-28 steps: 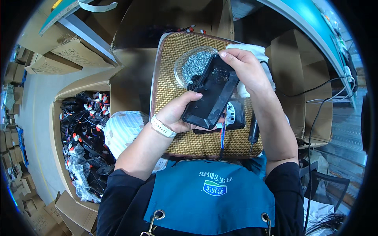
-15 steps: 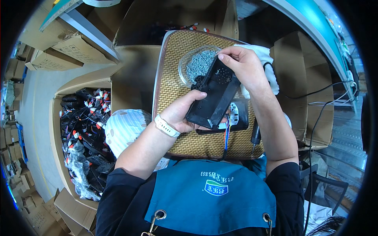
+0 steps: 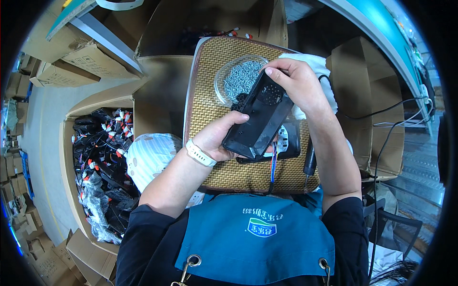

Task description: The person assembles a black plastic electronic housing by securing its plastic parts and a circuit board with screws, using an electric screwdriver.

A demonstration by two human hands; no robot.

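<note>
Both hands hold a black plastic device shell point(image 3: 257, 119) above a woven yellow mat point(image 3: 210, 105). My left hand point(image 3: 219, 138), with a white wristband, grips its lower end. At the upper end, by a round grille, my right hand point(image 3: 296, 81) pinches the shell. Coloured wires point(image 3: 273, 164) hang from under the shell. A second black part point(image 3: 288, 143) lies on the mat beneath it. A clear dish of small silver screws point(image 3: 238, 76) sits just beyond the shell.
A screwdriver-like black tool point(image 3: 310, 162) lies at the mat's right edge beside a white cloth point(image 3: 310, 64). An open cardboard box full of black wired parts point(image 3: 98, 157) stands to the left. More cardboard boxes surround the mat, and black cables point(image 3: 381, 143) run on the right.
The shell has been tilted and shifted a little to the right in both hands, and my right hand has slid to its upper end.
</note>
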